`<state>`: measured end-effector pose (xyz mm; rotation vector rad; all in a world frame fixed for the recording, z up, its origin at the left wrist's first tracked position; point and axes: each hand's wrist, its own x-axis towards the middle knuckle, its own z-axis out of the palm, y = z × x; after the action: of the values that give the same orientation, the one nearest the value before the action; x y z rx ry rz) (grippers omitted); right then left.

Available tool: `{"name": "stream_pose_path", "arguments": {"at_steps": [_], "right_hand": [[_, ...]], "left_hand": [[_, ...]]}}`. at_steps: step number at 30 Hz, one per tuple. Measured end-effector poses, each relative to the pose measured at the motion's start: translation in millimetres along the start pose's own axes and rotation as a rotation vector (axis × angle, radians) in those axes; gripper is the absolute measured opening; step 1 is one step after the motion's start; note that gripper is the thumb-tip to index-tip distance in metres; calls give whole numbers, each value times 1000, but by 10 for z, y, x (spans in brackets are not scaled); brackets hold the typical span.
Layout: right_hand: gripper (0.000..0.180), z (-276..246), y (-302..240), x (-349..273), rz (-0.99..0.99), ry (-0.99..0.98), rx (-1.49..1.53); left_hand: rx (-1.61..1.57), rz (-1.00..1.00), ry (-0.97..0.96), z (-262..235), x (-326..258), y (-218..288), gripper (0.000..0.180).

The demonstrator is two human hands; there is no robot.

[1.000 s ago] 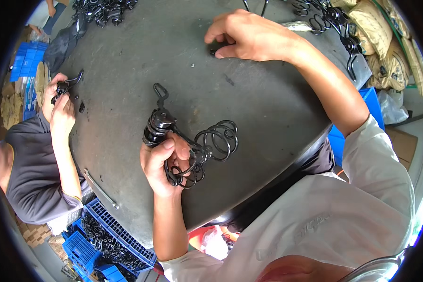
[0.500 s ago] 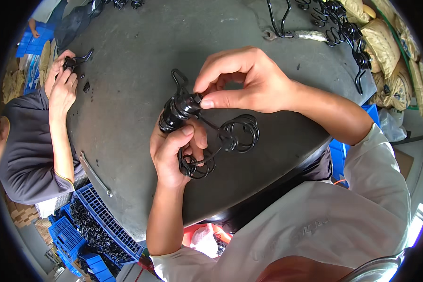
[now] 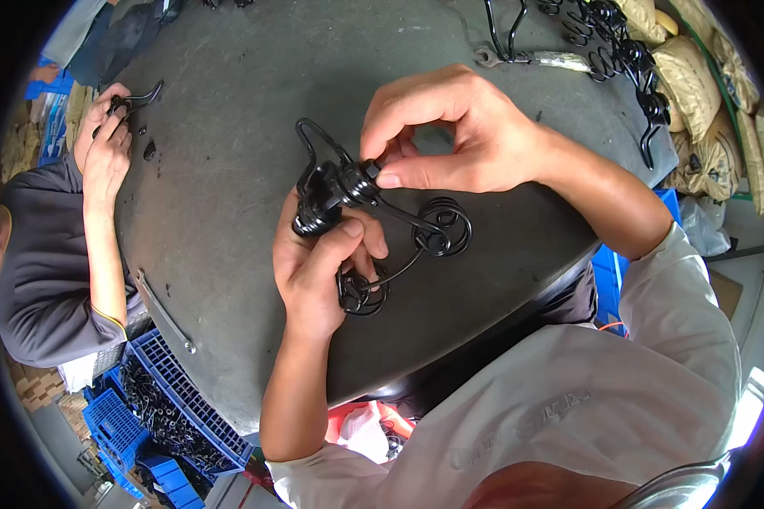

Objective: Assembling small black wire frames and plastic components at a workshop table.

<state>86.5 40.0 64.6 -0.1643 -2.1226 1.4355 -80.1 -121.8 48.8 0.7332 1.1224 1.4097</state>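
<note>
My left hand (image 3: 307, 284) is wrapped round a black metal assembly (image 3: 338, 188), holding it above the table. A bent rod loop (image 3: 304, 129) sticks up from its far side, and coiled black wire (image 3: 450, 227) trails from it to the right and below. On the assembly's right end sits a dark nut-like piece (image 3: 370, 170), pinched between the thumb and forefinger of my right hand (image 3: 458, 140). The other right fingers curl behind, partly hidden. My left palm hides part of the assembly's underside.
Several black spring assemblies (image 3: 632, 59) line the far right edge, beside a wrapped-handle wrench (image 3: 560, 61). Another wrench (image 3: 165, 312) lies at the left edge. A co-worker's hands (image 3: 106, 153) hold a similar part. Blue crates (image 3: 187, 399) stand below left; sacks (image 3: 688, 76) at right.
The assembly has turned in my left hand, its right end now pointing more to the right and the loop tilted left. My right hand has shifted slightly up, still pinching its end.
</note>
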Motion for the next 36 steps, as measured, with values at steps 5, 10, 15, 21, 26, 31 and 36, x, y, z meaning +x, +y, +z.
{"name": "stream_pose_path", "arguments": {"at_steps": [5, 10, 15, 21, 26, 31, 36], "right_hand": [[12, -46, -4, 15, -103, -59, -173], [13, -16, 6, 33, -156, -1, -183], [11, -47, 56, 23, -127, -38, -170], [11, -86, 44, 31, -28, -122, -155], [12, -88, 65, 19, -3, -121, -76], [15, -118, 10, 31, -131, -157, -174], [14, -132, -33, 37, -84, -206, -291]], "left_hand": [[55, 29, 22, 58, -5, 17, 25], [55, -47, 14, -2, 12, 55, 26], [70, -33, -12, 2, 20, 38, 26], [68, 10, -26, 24, -7, 8, 28], [191, 102, -11, 38, -27, -6, 33], [162, 76, -46, -6, -33, 4, 39], [145, 131, -51, 10, -38, -39, 47]]}}
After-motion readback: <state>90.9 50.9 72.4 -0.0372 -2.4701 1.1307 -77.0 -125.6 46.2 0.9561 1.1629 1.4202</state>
